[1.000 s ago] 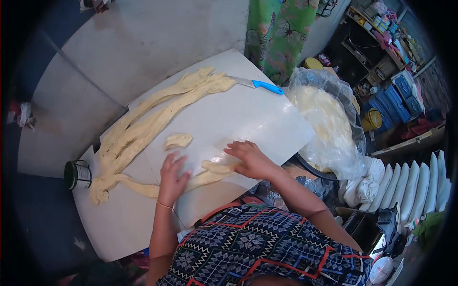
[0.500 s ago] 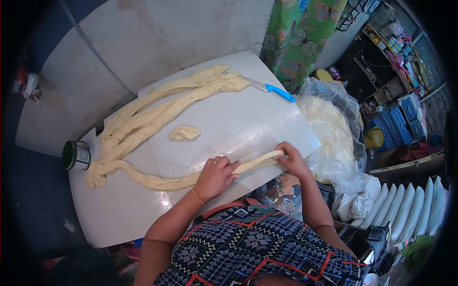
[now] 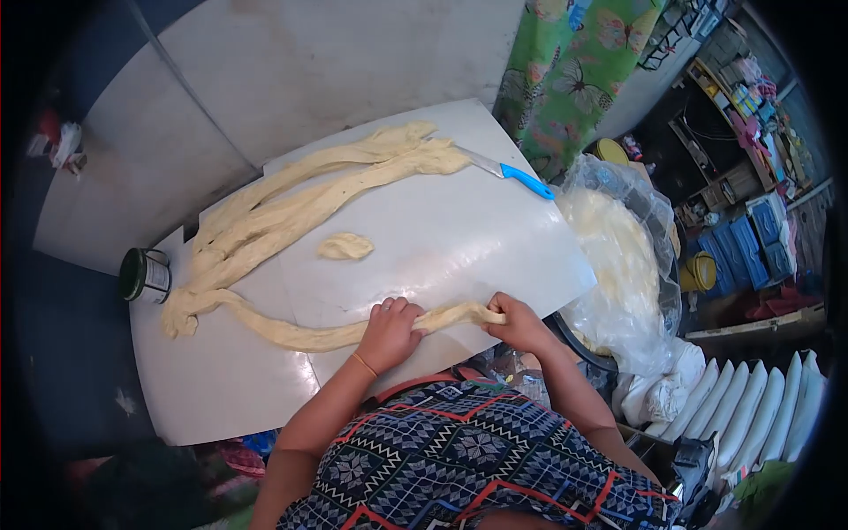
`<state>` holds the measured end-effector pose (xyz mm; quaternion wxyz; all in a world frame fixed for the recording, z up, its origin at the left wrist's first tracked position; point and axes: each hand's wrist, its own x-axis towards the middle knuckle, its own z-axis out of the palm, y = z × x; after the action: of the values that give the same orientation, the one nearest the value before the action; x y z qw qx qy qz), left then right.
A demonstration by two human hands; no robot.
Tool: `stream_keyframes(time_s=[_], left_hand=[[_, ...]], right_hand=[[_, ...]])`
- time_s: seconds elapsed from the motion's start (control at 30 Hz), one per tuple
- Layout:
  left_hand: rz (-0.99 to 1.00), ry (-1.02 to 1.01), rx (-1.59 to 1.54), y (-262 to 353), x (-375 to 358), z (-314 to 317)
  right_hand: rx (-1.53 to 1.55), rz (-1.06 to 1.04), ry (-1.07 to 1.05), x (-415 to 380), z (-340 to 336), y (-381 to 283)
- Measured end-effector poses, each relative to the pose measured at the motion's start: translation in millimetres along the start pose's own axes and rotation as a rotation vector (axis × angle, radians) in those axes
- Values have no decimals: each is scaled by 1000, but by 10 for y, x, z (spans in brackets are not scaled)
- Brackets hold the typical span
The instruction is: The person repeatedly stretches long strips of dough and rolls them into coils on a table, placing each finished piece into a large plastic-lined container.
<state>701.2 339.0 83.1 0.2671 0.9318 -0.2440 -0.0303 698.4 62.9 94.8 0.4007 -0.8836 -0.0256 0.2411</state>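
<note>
Nearest the body, at about 6 o'clock on the white table [image 3: 221,397], both hands grip one dough rope [image 3: 300,334]. The left hand [image 3: 389,331] is curled down over it, fingers folded on top, and the right hand [image 3: 519,322] is closed around the rope's near end, pinching it where it thickens. Between the two hands a short stretch of dough runs roughly 9 to 3 o'clock and looks slightly twisted.

From the left hand the rope carries on toward 9 o'clock, sagging in a shallow curve along the table's near edge and then hooking up to a knobby end at the far left. So the long axis lies across the body, and nearly all the free length lies on the left hand's side; the right hand has only the tip.

Further out, at 12 o'clock from the hands, a small dough lump [image 3: 344,246] sits alone. Beyond it the thick dough strips [image 3: 327,190] stretch from 8 toward 1 o'clock, ending beside a blue-handled knife [image 3: 517,175]. A green tin [image 3: 145,274] stands at the left edge, and a plastic-lined basin of dough [image 3: 618,256] sits off to 3 o'clock.
</note>
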Motion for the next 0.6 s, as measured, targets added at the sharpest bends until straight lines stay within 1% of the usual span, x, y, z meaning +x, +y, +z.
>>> stream_keyframes(time_s=[0.03, 0.07, 0.13, 0.17, 0.2, 0.23, 0.27, 0.33, 0.37, 0.4, 0.43, 0.47, 0.5, 0.53, 0.57, 0.6], left_hand=[[-7, -68, -39, -17, 21, -15], [-10, -59, -38, -35, 21, -33], [59, -131, -126, -70, 32, -99], [56, -120, -124, 7, 81, -262], [-104, -267, -326, 83, 111, -449], [-266, -411, -531, 201, 135, -619], [-272, -401, -531, 327, 151, -698], [-5, -122, -939, 621, 251, -743], [-7, -109, -943, 759, 361, -727], [29, -166, -865, 899, 498, -701], [64, -228, -783, 1025, 614, -653], [59, -222, -783, 1076, 740, -466], [139, -204, -723, 1039, 882, -148], [215, -189, -664, 977, 967, 140], [208, -187, -668, 932, 969, 389], [149, -70, -260, 902, 974, 630]], right_hand=[[-6, -7, -3, 0, -39, -23], [278, -55, -40, -3, -83, -41], [844, -152, -120, -2, -205, -85], [864, -177, -15, -12, -340, -98], [858, -183, -23, -46, -492, -62], [944, -266, 99, -88, -668, 3], [1029, -348, 221, -139, -838, 52], [1170, -475, 331, -300, -1180, 102], [1207, -502, 351, -344, -1329, 135], [1202, -503, 341, -340, -1463, 234], [1212, -453, 341, -318, -1580, 364], [1223, -403, 342, -276, -1688, 511], [1190, -302, 367, -158, -1742, 742], [1001, -110, 477, 3, -1724, 985], [750, -29, 395, 214, -1612, 1383], [493, 38, 309, 348, -1573, 1677]])
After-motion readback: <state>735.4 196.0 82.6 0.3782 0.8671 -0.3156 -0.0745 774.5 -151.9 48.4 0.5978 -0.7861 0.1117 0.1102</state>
